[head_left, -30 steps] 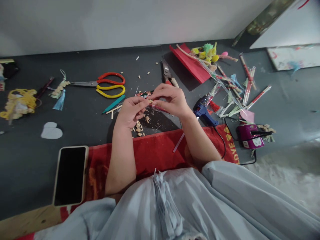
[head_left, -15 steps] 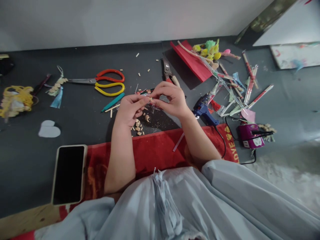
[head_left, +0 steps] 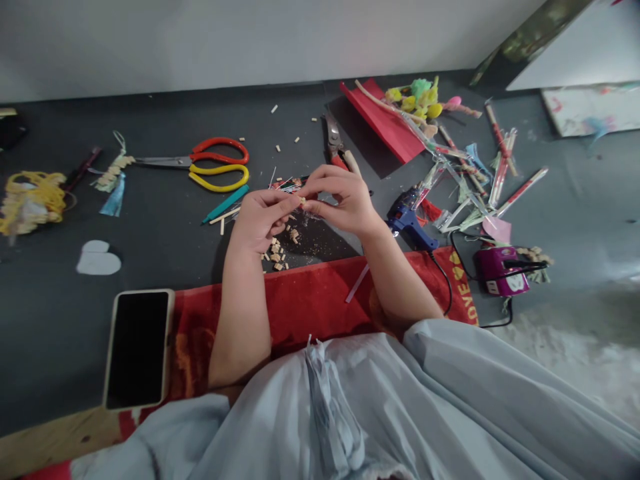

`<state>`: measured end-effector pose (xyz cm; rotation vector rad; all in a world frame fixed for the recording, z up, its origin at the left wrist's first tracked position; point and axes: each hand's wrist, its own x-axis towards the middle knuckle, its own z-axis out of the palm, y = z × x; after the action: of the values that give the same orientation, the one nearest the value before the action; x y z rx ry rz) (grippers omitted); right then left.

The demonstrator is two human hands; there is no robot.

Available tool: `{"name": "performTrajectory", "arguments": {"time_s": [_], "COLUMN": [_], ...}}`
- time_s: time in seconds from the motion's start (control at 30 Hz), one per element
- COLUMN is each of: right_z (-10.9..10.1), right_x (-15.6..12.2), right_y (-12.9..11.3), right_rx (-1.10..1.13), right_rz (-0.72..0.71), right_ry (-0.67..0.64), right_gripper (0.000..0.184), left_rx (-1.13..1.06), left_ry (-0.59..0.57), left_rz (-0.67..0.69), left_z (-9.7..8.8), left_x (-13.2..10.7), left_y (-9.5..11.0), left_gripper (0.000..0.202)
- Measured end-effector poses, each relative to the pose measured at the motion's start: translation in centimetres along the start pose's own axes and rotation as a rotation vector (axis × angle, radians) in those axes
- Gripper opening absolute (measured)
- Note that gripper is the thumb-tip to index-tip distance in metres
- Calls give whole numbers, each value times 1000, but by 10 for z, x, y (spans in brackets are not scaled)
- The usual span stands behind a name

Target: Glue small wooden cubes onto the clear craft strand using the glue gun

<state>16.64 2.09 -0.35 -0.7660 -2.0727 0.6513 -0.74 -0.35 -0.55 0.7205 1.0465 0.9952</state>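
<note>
Between my fingertips sits a small pale wooden piece [head_left: 302, 201], mostly covered by the fingers. My left hand [head_left: 263, 217] is closed, its thumb and forefinger pinching the piece from the left. From the right, the thumb and forefinger of my right hand [head_left: 340, 193] pinch it too. Just below the hands, small cut wooden bits [head_left: 276, 253] and crumbs lie on the dark table. A teal pen [head_left: 227, 203] and a thin wooden stick lie left of my left hand. Pliers [head_left: 334, 137] with red on the handle lie beyond my right hand.
Scissors [head_left: 220, 163] with red and yellow handles lie at the left, a phone [head_left: 139, 350] at the near left. A blue glue gun [head_left: 410, 223] and a purple power adapter [head_left: 503, 271] stand right. A red towel [head_left: 310, 300] lies along the near edge.
Both hands stay almost in place. The fingertips have shifted very slightly around the small wooden piece.
</note>
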Motion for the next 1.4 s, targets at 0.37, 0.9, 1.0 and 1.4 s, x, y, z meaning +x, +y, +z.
{"name": "performTrajectory", "arguments": {"time_s": [0.37,0.9,1.0,1.4], "right_z": [3,6,8,12], "right_x": [1,1,0,-4], "right_y": [-2,-3,-4,-3], "right_rx": [43,-11,-56,-186], "right_rz": [-37,-42,-80,-135], "right_ry": [127,193,213,214], "right_gripper": [19,16,18,14], "left_rx": [-25,-47,-49,-4], "left_ry": [-10,40,46,44], "left_rz": [13,24,16,8], "left_z": [3,3,3,3], "left_x": [-1,2,2,2], "left_y": [1,0,0,0], "left_gripper": [20,15,13,9]}}
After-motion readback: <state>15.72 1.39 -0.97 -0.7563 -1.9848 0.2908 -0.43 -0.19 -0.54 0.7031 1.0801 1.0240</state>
